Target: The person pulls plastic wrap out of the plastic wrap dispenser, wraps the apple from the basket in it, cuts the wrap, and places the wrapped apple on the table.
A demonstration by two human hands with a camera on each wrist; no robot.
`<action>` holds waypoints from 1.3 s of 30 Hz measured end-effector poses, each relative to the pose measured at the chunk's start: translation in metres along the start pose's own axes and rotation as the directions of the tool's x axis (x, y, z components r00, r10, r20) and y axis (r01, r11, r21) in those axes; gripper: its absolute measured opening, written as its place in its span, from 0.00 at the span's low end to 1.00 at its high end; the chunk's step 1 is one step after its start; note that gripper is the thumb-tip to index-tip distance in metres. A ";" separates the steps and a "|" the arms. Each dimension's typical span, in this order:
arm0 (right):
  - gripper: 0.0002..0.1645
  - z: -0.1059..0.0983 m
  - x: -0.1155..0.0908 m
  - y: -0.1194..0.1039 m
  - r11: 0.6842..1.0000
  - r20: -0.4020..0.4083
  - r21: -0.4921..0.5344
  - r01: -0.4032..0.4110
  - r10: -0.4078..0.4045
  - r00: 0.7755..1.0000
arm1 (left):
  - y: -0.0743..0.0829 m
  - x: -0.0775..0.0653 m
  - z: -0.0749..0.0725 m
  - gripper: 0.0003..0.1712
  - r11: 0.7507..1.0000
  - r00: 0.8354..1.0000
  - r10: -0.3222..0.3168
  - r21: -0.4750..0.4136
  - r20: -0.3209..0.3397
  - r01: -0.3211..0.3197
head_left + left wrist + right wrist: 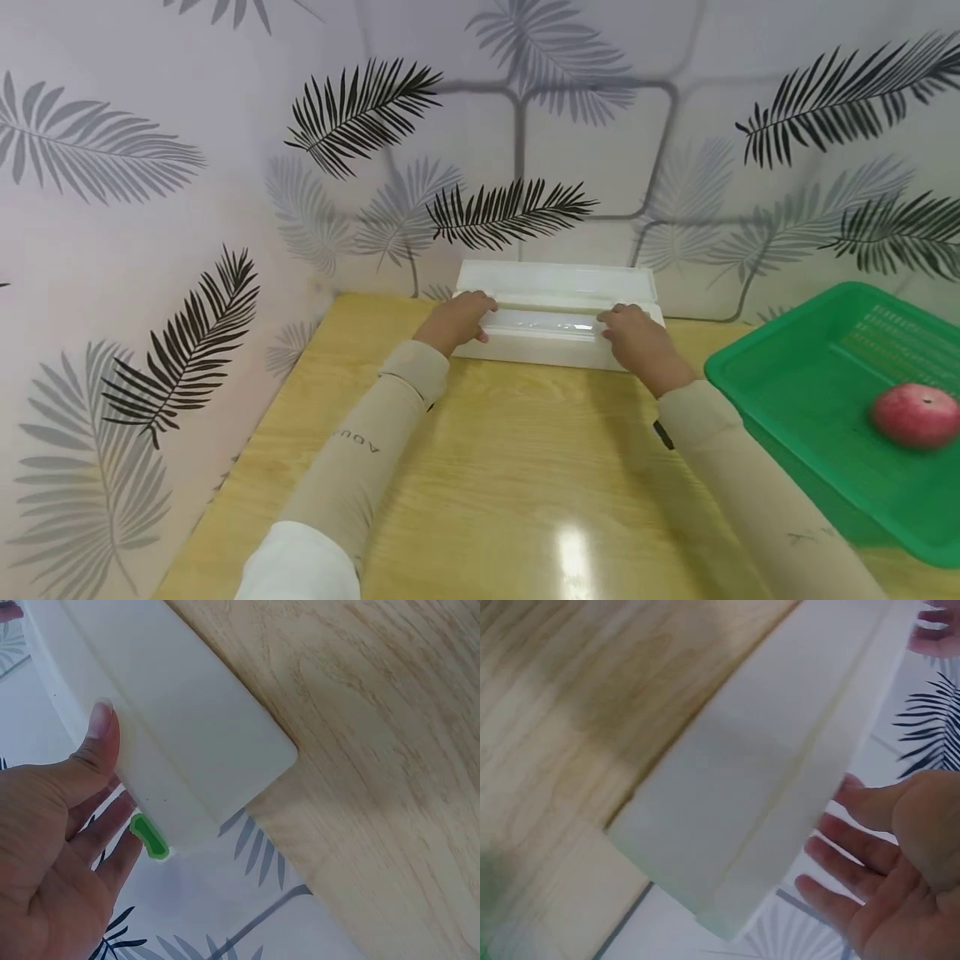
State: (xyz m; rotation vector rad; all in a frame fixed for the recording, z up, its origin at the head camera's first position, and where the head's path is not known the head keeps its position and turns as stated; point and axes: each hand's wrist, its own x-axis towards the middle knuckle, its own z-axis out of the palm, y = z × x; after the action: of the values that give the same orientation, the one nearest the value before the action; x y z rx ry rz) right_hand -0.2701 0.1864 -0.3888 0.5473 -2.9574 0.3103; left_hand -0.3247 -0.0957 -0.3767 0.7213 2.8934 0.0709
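So the biggest thing around you was the wall [247, 192], pale and printed with dark and grey feathery fronds. Below it stretched the surface [480, 467], yellowish wood grain with a bright glare spot near your side. The green basket [787, 375] sat off to your right. Your long white box [540, 350] lay at the far edge of the surface, right by the wall — lid [555, 279] tipped back, something shiny inside. Your hands were well apart, one per end: the left hand [456, 321] gripped its end, thumb on the wall of the box and fingers behind. The right hand [639, 343] had fingertips at the rim — can't tell if it pinched anything. Smaller stuff: a pinkish-red fruit [917, 417] in the basket, and a little green piece [150, 837] by your left fingers.
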 end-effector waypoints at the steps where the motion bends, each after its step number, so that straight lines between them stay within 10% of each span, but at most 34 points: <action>1: 0.16 0.003 0.001 0.001 1.000 -0.002 0.010 0.010 -0.010 1.000 | 0.000 0.001 0.000 0.33 1.000 1.000 -0.010 -0.007 0.021 0.010; 14: 0.15 0.001 0.010 0.017 0.988 0.015 0.040 0.149 -0.149 0.989 | 0.001 0.002 -0.008 0.22 0.990 0.999 -0.017 -0.138 0.031 0.022; 28: 0.20 -0.003 0.016 0.023 0.990 0.137 0.124 0.064 -0.081 0.987 | 0.007 -0.001 -0.002 0.25 0.996 0.999 -0.033 -0.088 -0.012 0.032; 39: 0.13 0.011 0.023 0.034 0.992 -0.003 0.127 -0.022 0.022 1.000 | -0.001 0.010 0.020 0.18 1.000 0.951 0.014 -0.020 -0.308 -0.022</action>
State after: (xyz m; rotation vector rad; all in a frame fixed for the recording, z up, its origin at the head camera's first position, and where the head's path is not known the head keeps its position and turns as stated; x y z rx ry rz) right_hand -0.3048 0.2069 -0.4017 0.5275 -2.9566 0.5036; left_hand -0.3304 -0.0917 -0.3975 0.7971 3.1740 0.2402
